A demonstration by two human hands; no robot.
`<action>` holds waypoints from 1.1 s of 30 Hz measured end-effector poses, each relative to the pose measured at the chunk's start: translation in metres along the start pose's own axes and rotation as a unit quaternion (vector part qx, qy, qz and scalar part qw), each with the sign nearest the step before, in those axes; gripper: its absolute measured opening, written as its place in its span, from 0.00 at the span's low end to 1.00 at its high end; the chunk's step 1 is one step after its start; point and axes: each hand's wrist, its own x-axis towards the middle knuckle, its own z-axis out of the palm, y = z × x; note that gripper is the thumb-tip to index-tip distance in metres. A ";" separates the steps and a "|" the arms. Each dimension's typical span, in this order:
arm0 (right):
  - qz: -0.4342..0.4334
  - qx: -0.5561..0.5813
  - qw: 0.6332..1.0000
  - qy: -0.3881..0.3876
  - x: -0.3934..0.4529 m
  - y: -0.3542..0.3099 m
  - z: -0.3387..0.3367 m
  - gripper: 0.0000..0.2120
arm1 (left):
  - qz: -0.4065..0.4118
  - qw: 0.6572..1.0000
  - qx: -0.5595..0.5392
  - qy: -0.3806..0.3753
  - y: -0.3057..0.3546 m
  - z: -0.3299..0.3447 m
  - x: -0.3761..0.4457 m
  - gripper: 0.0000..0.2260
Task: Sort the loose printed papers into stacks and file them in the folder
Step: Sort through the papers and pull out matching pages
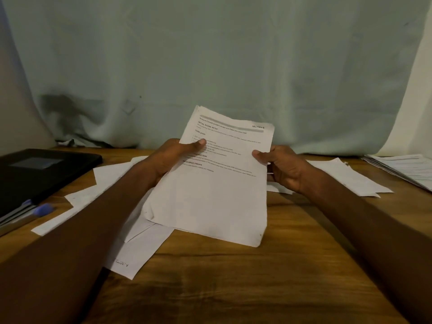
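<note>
A bundle of printed papers [210,195] stands tilted at the table's middle, its lower edge near the wood. My left hand [173,157] grips its left edge, thumb on the printed face. My right hand [282,167] grips the right edge, thumb on top too. The top sheet shows headings and "SECTION" at its upper right. Loose sheets [140,244] lie flat under and left of the bundle. More loose sheets [350,178] lie to the right. A black folder [39,174] lies shut at the far left.
A pen with a blue cap [35,213] lies beside the folder. A stack of printed papers [406,169] sits at the right edge. The wooden table [233,281] meets a pale green cloth backdrop [210,66] behind.
</note>
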 end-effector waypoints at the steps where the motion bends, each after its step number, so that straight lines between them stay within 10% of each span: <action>1: 0.001 -0.006 1.000 -0.010 0.000 -0.001 0.000 0.13 | 0.007 1.000 -0.004 0.013 0.002 -0.001 0.001 0.25; 15: 0.024 -0.023 0.998 -0.052 -0.001 0.005 0.006 0.13 | 0.020 0.991 0.019 0.130 -0.002 -0.019 0.010 0.28; 22: -0.033 0.121 0.992 0.029 0.007 0.001 -0.002 0.15 | -0.059 0.996 -0.010 -0.073 -0.001 0.001 -0.005 0.16; 30: 0.006 0.023 0.996 -0.082 -0.004 -0.003 0.001 0.14 | 0.007 0.999 -0.031 -0.031 -0.003 -0.006 0.003 0.26; 33: -0.054 -0.026 0.998 -0.012 0.000 -0.009 0.000 0.09 | 0.017 0.995 -0.053 0.079 -0.009 -0.020 0.010 0.26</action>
